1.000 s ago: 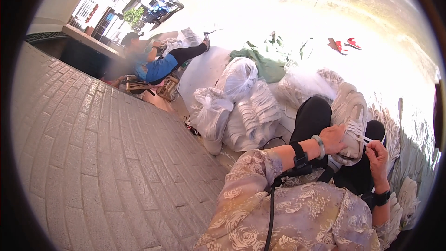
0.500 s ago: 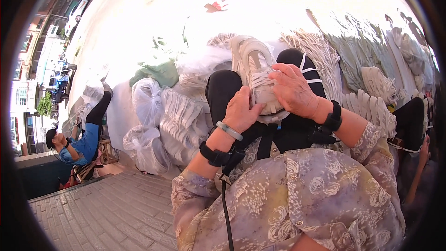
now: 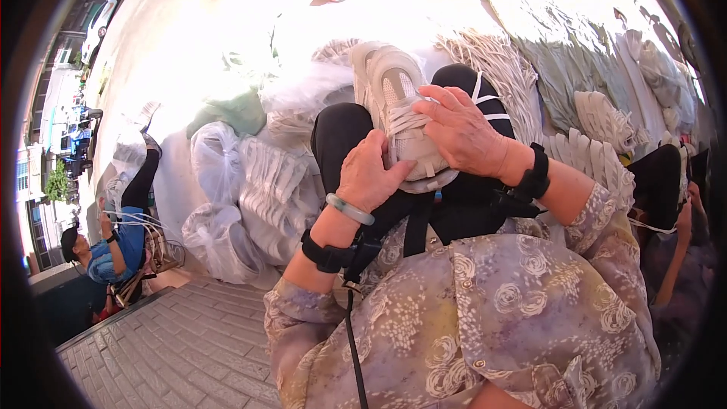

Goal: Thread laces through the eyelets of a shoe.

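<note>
A pale beige lace-up shoe rests on my lap between my black-clad knees, its toe toward me. Around its near left side wraps my left hand, thumb pressed along the toe. Bent over the right side of the lacing is my right hand, closed against the shoe with its fingertips on the pale laces; whatever is pinched under them is hidden. Just beyond, another pale shoe-like piece stands against the held shoe's far left side. A white cord loops round my right knee.
Clear plastic bags, stacked pale pieces and a green bag lie at left. Bundles of whitish strips and grey-green strips spread at right. One person in blue sits far left; another person's arm shows at right.
The whole view has shifted slightly, so everything sits farther left in the picture. Both hands keep their places on the shoe; the right fingers have moved only a little at the laces.
</note>
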The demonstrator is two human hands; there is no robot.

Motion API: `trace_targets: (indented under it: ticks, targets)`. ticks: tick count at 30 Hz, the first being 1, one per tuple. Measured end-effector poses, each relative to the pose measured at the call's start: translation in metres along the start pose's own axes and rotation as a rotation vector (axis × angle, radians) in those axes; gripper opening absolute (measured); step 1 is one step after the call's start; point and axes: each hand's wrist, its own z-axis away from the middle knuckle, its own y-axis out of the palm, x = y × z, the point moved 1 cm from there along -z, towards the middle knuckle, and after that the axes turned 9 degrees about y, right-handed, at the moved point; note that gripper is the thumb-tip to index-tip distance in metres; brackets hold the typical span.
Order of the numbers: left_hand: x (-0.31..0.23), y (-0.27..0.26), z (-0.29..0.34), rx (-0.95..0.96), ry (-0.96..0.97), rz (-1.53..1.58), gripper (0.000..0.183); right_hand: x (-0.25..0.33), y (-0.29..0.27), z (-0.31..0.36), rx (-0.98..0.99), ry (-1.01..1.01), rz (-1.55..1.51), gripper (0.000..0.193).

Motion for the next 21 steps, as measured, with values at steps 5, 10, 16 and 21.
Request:
trace_targets:
  ticks: [5,10,16,21]
  targets:
    - [-0.02,-0.001,0.005,-0.241,0.202,-0.242,0.029,-0.003,-0.002,-0.001,0.063,0.018,-0.018,0.009]
    - [-0.019,0.004,-0.002,-0.265,0.413,-0.275,0.018,-0.005,0.001,-0.003,0.078,0.024,-0.05,0.011]
    - [-0.017,0.012,-0.006,-0.269,0.388,-0.296,0.01,0.008,0.002,-0.006,0.075,0.05,0.156,0.016]
    - [-0.016,0.016,-0.004,-0.278,0.351,-0.286,0.01,0.006,0.004,-0.002,0.068,0.059,0.154,0.014]
